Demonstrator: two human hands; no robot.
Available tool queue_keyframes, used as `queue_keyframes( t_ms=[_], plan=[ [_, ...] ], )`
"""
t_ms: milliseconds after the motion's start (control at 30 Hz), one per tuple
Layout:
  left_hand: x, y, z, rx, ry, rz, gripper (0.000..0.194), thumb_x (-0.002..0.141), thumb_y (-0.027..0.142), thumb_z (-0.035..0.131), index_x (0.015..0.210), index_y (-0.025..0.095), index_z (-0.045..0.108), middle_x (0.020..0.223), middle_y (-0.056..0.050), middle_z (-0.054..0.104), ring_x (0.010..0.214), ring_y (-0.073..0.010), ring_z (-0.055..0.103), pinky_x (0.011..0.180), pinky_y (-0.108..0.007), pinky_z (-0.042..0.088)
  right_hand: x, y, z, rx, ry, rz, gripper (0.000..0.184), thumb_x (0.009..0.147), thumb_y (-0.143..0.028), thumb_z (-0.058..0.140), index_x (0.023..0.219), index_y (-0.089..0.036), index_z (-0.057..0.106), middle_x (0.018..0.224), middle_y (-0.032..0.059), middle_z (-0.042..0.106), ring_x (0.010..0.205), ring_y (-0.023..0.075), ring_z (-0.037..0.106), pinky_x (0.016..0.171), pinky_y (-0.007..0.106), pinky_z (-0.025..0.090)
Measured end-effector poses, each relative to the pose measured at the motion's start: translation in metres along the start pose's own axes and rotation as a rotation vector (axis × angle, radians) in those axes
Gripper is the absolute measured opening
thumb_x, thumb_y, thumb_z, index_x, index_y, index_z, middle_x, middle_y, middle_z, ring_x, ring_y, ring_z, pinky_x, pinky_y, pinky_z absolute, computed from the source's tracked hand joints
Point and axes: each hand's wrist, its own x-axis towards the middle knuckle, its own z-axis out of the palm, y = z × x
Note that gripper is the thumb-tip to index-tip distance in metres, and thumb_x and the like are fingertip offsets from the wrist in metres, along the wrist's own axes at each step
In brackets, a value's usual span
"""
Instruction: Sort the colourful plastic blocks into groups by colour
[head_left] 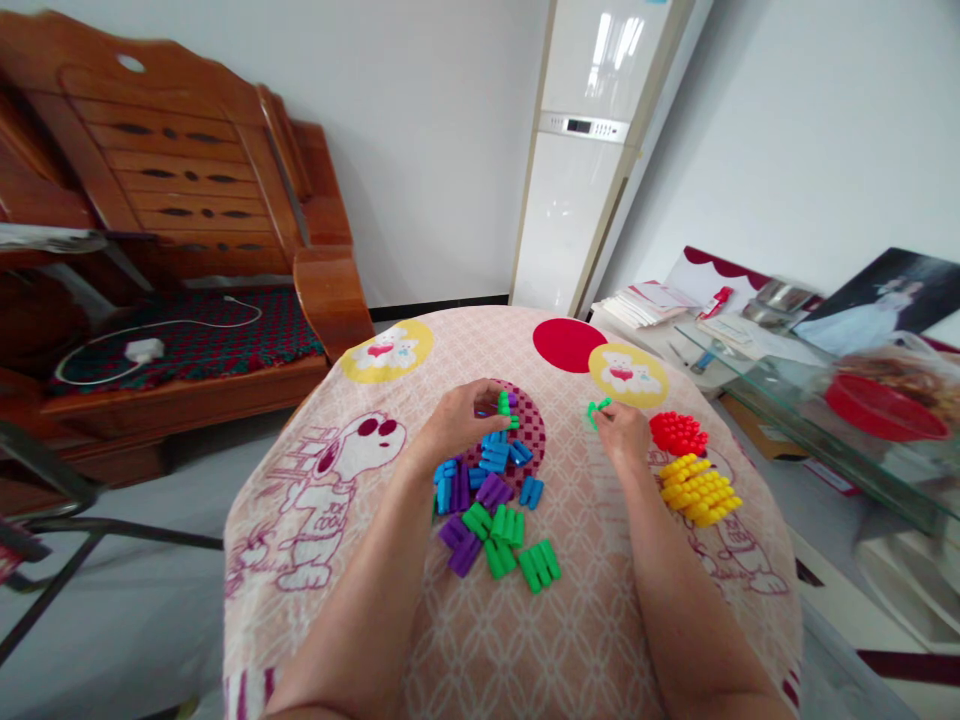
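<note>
A small green plastic piece point(598, 408) was pinched between the right hand's point(624, 436) fingertips, left of the red plastic cluster point(679, 434). Green-and-purple plastic pieces point(508, 408) were grasped by the left hand's point(459, 418) curled fingers.

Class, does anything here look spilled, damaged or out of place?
Nothing looks spilled or damaged. The blue pieces, purple pieces and green pieces lie jumbled, unlike the tidier red pieces and yellow pieces. A charger on the bench looks out of place.

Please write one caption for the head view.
Right hand holding a green piece beside red pieces and yellow pieces.
</note>
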Motion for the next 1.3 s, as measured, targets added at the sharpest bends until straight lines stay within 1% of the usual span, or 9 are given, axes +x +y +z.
queue_keyframes(
  t_ms=[267, 467, 533, 600, 700, 767, 1000, 1167, 1300],
  plan=[
    [0.003, 0.002, 0.014, -0.025, -0.030, 0.024, 0.033, 0.071, 0.027, 0.073, 0.102, 0.018, 0.064, 0.097, -0.006, 0.073, 0.092, -0.0221, 0.071, 0.085, -0.038, 0.059, 0.000, -0.002, -0.006, 0.047, 0.018, 0.103, 0.017, 0.081, -0.032, 0.064, 0.088, -0.021, 0.076, 0.092, 0.0080, 0.077, 0.088, 0.0245, 0.068, 0.070, 0.030, 0.044],
    [0.004, -0.002, 0.025, -0.063, -0.049, 0.054, 0.036, 0.071, 0.021, 0.071, 0.107, 0.017, 0.064, 0.104, -0.007, 0.072, 0.095, -0.0215, 0.071, 0.086, -0.036, 0.058, -0.002, -0.010, -0.013, 0.244, 0.074, -0.007, 0.021, 0.079, -0.035, 0.061, 0.081, -0.018, 0.073, 0.082, 0.0092, 0.076, 0.080, 0.0239, 0.068, 0.071, 0.030, 0.047],
    [0.005, -0.002, 0.028, -0.038, -0.035, 0.053, 0.039, 0.071, 0.020, 0.070, 0.109, 0.016, 0.063, 0.104, -0.008, 0.072, 0.092, -0.0211, 0.071, 0.083, -0.036, 0.058, -0.006, -0.019, -0.017, 0.434, -0.042, -0.118, 0.026, 0.081, -0.039, 0.059, 0.075, -0.017, 0.071, 0.073, 0.0080, 0.073, 0.069, 0.0207, 0.067, 0.064, 0.029, 0.047],
    [0.005, -0.001, 0.031, -0.026, -0.018, 0.069, 0.039, 0.072, 0.019, 0.070, 0.110, 0.016, 0.062, 0.103, -0.007, 0.072, 0.090, -0.0207, 0.071, 0.083, -0.035, 0.058, -0.014, -0.031, -0.020, 0.673, -0.296, -0.188, 0.035, 0.083, -0.048, 0.057, 0.074, -0.016, 0.069, 0.069, 0.0075, 0.072, 0.058, 0.0182, 0.064, 0.054, 0.027, 0.047],
    [0.005, 0.006, 0.035, -0.024, -0.017, 0.136, 0.037, 0.072, 0.017, 0.068, 0.109, 0.017, 0.062, 0.102, -0.005, 0.072, 0.093, -0.0199, 0.070, 0.086, -0.034, 0.056, -0.029, -0.051, -0.021, 0.999, -0.673, -0.168, 0.045, 0.080, -0.060, 0.060, 0.081, -0.016, 0.069, 0.073, 0.0079, 0.073, 0.058, 0.0198, 0.067, 0.049, 0.028, 0.050],
    [0.004, 0.011, 0.036, 0.028, -0.016, 0.165, 0.035, 0.071, 0.015, 0.068, 0.106, 0.018, 0.063, 0.099, -0.004, 0.073, 0.093, -0.0193, 0.069, 0.086, -0.033, 0.055, -0.036, -0.060, -0.018, 1.138, -0.765, -0.129, 0.046, 0.076, -0.060, 0.066, 0.087, -0.016, 0.070, 0.074, 0.0067, 0.073, 0.062, 0.0212, 0.069, 0.053, 0.031, 0.055],
    [0.002, 0.013, 0.041, 0.388, 0.063, 0.100, 0.024, 0.075, 0.014, 0.064, 0.098, 0.019, 0.063, 0.091, -0.003, 0.072, 0.080, -0.0194, 0.069, 0.072, -0.030, 0.052, -0.041, -0.065, -0.008, 1.046, -0.581, -0.156, 0.034, 0.074, -0.046, 0.075, 0.090, -0.016, 0.075, 0.074, 0.0038, 0.074, 0.061, 0.0175, 0.067, 0.055, 0.027, 0.054],
    [0.004, 0.005, 0.048, 0.422, 0.072, 0.105, 0.022, 0.075, 0.014, 0.065, 0.096, 0.018, 0.064, 0.088, -0.003, 0.072, 0.080, -0.0193, 0.069, 0.071, -0.028, 0.053, -0.042, -0.068, -0.013, 0.866, -0.503, -0.281, 0.024, 0.078, -0.038, 0.067, 0.075, -0.016, 0.074, 0.062, 0.0019, 0.069, 0.056, 0.0155, 0.063, 0.052, 0.024, 0.046],
    [0.006, 0.000, 0.040, 0.336, 0.081, 0.098, 0.036, 0.076, 0.015, 0.068, 0.112, 0.019, 0.064, 0.109, -0.005, 0.074, 0.086, -0.0182, 0.072, 0.076, -0.028, 0.056, -0.028, -0.053, -0.023, 0.588, -0.310, -0.329, 0.025, 0.080, -0.034, 0.061, 0.070, -0.016, 0.074, 0.058, 0.0022, 0.067, 0.057, 0.0148, 0.060, 0.054, 0.024, 0.040]
  ],
)
